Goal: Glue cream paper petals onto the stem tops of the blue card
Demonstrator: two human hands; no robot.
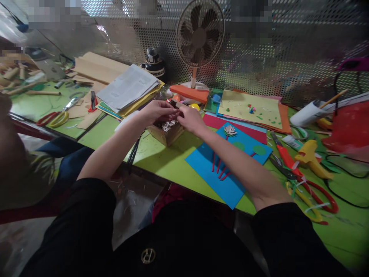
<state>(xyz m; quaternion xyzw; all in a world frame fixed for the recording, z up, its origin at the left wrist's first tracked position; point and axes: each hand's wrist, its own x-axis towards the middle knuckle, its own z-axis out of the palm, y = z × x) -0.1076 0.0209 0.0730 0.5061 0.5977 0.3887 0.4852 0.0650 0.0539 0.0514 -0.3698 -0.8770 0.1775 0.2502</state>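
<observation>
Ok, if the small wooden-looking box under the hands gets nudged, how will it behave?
The box has flat sides, so it would probably slide rather than roll. Its walls look board-like, so I'd expect it to stay fairly stiff. The crumbly-looking filling might spill if it tips, though part of that is hidden.

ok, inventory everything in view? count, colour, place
Table: 1, green, throughout
Open box: 1, brown, centre
Perforated panel: 1, grey, behind
Fan: 1, white, back
Flask: 1, black, left of fan
Paper stack: 1, multicoloured, left of box
Cardboard: several, brown, back left
Craft sheet: 1, blue, right of box
Paper flower: 1, pale, on craft sheet
Glue gun: 1, yellow, right
Scissors: several, red/yellow handles, both sides
Smaller clutter: uncountable, mixed, across table
Other person: 1, partly visible, left edge
Left hand: 1, bare, over box
Right hand: 1, bare, over box
</observation>
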